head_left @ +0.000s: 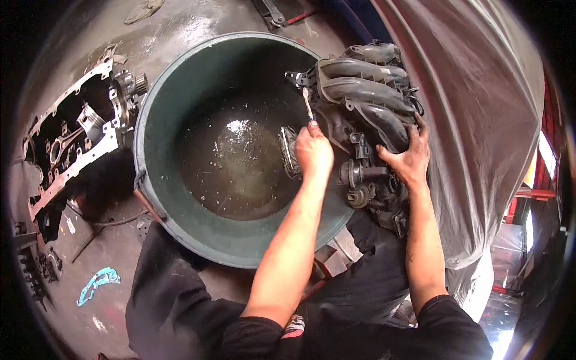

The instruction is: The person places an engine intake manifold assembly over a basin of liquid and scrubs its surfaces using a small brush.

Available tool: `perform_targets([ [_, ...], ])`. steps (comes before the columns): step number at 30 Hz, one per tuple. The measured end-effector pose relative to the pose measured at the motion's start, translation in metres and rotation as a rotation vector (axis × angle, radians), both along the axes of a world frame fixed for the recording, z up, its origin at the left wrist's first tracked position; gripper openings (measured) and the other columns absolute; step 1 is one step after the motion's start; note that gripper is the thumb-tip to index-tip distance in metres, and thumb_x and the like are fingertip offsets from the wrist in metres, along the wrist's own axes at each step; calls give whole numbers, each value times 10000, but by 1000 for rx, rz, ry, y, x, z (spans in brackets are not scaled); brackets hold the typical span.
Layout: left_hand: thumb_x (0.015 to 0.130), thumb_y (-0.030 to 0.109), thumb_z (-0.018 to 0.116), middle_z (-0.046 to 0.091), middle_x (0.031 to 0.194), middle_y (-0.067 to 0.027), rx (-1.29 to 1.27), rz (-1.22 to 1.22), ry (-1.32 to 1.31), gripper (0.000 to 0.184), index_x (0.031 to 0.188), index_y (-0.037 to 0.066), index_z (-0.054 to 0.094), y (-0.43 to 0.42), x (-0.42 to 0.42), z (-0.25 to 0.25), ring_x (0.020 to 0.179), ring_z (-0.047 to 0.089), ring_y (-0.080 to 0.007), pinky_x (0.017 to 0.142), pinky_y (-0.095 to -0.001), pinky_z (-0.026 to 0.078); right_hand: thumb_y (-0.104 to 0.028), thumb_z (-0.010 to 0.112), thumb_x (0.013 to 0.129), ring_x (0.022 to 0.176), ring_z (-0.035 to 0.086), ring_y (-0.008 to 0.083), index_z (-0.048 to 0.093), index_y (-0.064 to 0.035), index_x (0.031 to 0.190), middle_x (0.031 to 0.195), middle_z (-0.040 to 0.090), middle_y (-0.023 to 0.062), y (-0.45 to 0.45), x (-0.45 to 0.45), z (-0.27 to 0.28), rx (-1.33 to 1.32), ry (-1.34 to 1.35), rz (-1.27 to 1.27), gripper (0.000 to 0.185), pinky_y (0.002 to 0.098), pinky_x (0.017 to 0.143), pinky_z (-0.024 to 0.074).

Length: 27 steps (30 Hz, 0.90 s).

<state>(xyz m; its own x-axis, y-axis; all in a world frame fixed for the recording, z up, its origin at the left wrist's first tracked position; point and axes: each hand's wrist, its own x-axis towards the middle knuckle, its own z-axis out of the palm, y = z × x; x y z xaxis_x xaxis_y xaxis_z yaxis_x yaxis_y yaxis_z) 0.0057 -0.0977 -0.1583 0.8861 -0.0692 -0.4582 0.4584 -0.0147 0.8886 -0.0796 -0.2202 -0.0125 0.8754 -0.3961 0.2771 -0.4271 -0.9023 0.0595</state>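
My left hand (315, 151) is closed around a slim, pale-tipped tool that looks like a small brush (309, 103). Its tip is at the left end of a dark engine intake manifold (366, 90) with several curved runners. The manifold is at the right rim of a large green tub (150, 114). My right hand (411, 151) grips the manifold's near side, thumb to the left and fingers curled over the runner. Dark fittings and a round valve-like part (360, 195) sit below it. Inside the tub is murky liquid, with a crumpled, shiny object (290, 153) partly behind my left hand.
An opened engine block (78, 135) with a piston and connecting rod showing lies left of the tub. A blue crumpled piece (98, 285) is on the floor. A grey cover (462, 120) drapes along the right. A jack-like tool (273, 15) lies at the back.
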Motion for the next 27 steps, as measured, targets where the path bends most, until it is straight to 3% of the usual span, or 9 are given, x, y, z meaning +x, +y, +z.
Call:
perform_targets([
  [5,1014,339,459,632,715,-171,-58,-47,28,437,815,2,652,1,-10,20,677,593,-303,661,-443,448,-325,847,553,1205,528,388,605,-36,1189,1458,377,156,-3,1,-1,-34,24,-25,739,489,986,460],
  [7,998,356,469,642,785,-234,49,-68,50,435,845,-18,630,11,0,-2,766,616,-405,690,-499,462,-327,849,552,1225,511,385,583,-63,1242,1462,374,148,-5,-2,-2,-24,31,-13,785,490,996,451],
  [10,977,367,501,653,810,-249,167,30,155,426,871,-20,643,35,24,-74,793,637,-440,694,-521,476,-318,853,545,1217,519,388,570,-73,1266,1451,387,152,-3,-3,0,-66,13,24,812,489,996,455],
  [15,844,66,541,686,943,-281,288,610,447,242,1011,-97,604,101,71,-206,899,698,-367,799,-459,537,-310,854,544,1207,529,391,577,-78,1257,1447,394,155,1,-1,-1,-32,-3,0,800,487,997,460],
  [16,864,77,507,686,925,-247,322,571,558,205,983,-59,603,107,69,-211,765,701,-333,622,-454,545,-309,854,544,1205,530,391,580,-78,1254,1448,392,156,0,-1,-1,-32,-4,2,795,487,997,460],
  [19,945,151,478,590,684,-100,-264,685,723,125,951,45,544,99,55,-177,461,531,-188,354,-328,373,-311,855,543,1212,526,394,589,-72,1237,1451,389,160,-1,0,-1,-6,2,-6,780,487,993,464],
  [20,957,158,490,557,636,-75,-511,619,655,120,979,49,534,92,50,-170,453,517,-188,361,-324,382,-310,855,543,1213,526,395,592,-71,1233,1450,389,161,0,1,-1,-12,0,-5,776,488,992,465],
  [23,977,153,499,492,610,2,-540,484,387,117,927,71,566,53,30,-90,471,439,-83,404,-259,352,-310,856,544,1218,525,397,597,-67,1217,1448,393,161,3,0,-1,-33,10,-6,762,491,986,470],
  [27,983,237,557,628,724,-99,-389,245,235,287,819,27,662,8,5,-19,702,582,-207,677,-381,454,-316,861,543,1221,523,398,599,-58,1187,1445,398,160,2,2,-3,-52,8,3,741,494,981,472],
])
